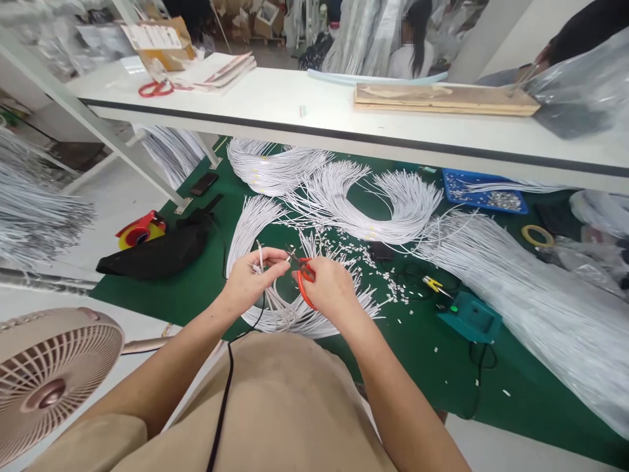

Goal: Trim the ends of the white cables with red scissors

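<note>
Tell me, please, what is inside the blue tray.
Small silvery pieces lie in the tray, with white wires reaching over it; whatever is beneath them is covered.

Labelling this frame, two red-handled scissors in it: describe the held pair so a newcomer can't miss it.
Find the green table below the long white shelf. Near its middle, the right hand is above white wires. It grips the held scissors; the other pair lies on the shelf, far left.
</note>
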Action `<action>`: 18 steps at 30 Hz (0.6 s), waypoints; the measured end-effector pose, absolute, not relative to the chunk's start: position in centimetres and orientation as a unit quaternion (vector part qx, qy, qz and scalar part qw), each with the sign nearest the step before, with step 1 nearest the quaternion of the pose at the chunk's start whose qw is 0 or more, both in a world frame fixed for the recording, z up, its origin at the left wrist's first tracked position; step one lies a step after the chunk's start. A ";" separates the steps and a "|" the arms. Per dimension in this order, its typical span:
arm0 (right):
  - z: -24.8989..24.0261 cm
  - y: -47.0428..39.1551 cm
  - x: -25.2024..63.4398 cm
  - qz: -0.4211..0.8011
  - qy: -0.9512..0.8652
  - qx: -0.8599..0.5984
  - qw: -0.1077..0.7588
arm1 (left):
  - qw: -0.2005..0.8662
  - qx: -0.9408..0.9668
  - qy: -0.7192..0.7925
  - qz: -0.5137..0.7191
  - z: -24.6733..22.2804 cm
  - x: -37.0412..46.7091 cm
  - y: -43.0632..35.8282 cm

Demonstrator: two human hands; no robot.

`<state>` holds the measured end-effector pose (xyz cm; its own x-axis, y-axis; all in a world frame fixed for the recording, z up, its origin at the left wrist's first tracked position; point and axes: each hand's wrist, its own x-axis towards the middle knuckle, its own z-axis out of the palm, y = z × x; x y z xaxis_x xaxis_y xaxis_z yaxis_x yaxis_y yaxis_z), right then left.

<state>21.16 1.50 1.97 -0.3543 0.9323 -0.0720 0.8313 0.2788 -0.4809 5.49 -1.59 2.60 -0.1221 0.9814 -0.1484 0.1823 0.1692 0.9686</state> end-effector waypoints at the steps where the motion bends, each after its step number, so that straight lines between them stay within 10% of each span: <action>1: 2.2 1.4 20.8 0.208 -0.795 -0.560 0.106 | 0.463 0.479 0.608 0.433 2.7 5.1 -1.5; 18: 3.6 -1.5 14.2 0.098 -0.788 -0.607 0.044 | 0.497 0.478 0.586 0.426 3.1 -0.9 -2.7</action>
